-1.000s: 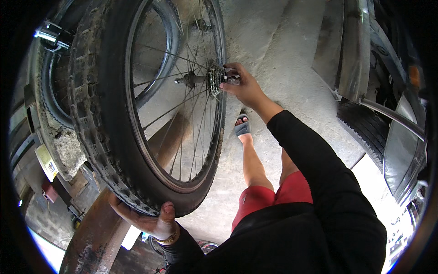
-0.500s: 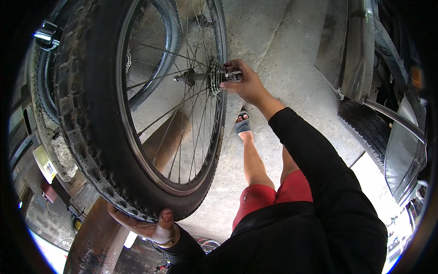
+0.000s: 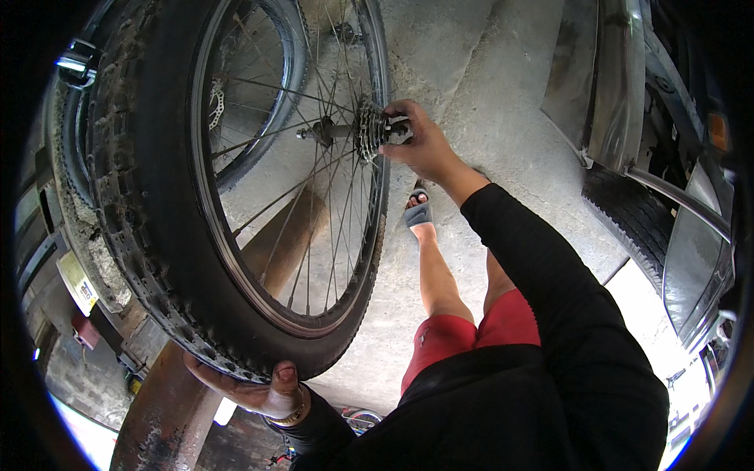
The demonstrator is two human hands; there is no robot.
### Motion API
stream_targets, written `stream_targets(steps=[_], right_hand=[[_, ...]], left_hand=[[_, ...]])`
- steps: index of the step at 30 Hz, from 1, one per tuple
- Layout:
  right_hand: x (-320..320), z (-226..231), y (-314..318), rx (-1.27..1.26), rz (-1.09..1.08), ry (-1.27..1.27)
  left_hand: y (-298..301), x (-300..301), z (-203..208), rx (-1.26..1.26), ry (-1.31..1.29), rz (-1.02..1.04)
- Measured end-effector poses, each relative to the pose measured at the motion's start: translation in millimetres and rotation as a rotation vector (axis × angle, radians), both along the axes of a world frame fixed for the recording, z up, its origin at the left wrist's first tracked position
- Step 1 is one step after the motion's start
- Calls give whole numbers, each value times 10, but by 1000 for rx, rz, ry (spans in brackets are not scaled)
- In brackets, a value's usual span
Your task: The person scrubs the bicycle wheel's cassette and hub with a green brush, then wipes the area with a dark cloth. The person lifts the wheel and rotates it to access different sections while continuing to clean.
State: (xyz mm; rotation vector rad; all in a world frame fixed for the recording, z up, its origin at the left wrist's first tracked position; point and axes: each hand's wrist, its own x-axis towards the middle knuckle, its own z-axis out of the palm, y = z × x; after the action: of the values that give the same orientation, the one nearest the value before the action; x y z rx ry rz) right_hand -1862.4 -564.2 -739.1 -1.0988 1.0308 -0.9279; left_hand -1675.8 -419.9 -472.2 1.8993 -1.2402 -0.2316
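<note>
A large bicycle wheel (image 3: 169, 228) with a thick knobby tyre stands tilted upright at the left. Its lower rim of tyre rests in my left hand (image 3: 263, 395), thumb on one side and fingers beneath. On the hub sits a cassette of sprockets (image 3: 367, 129). My right hand (image 3: 424, 145) curls its thumb and fingers around the axle end (image 3: 400, 128) beside the cassette, fingertips close against the sprockets. The hub's far axle end (image 3: 302, 134) sticks out free on the other side.
Behind it is another spoked wheel (image 3: 297, 67) with a brake disc (image 3: 217, 106). A rusty brown beam (image 3: 157, 408) runs below on the left. A vehicle tyre (image 3: 628, 216) and metal bar (image 3: 679, 202) stand at the right. My sandalled foot (image 3: 419, 210) is on the concrete floor (image 3: 463, 94).
The wheel has shifted slightly left. My right fingers have turned a little at the axle end and their grip looks slightly wider; my left hand keeps its place under the tyre.
</note>
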Motion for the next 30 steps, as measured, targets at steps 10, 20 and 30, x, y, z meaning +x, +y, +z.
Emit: stream_targets(steps=[10,20,30], right_hand=[[-42,42,15,98,7,-103],[-28,-32,83,36,-1,-64],[-83,60,148,55,-56,-109]], left_hand=[[36,-72,8,25,-35,17],[94,-43,34,94,-232,-52],[346,-165,33,227,-335,106]])
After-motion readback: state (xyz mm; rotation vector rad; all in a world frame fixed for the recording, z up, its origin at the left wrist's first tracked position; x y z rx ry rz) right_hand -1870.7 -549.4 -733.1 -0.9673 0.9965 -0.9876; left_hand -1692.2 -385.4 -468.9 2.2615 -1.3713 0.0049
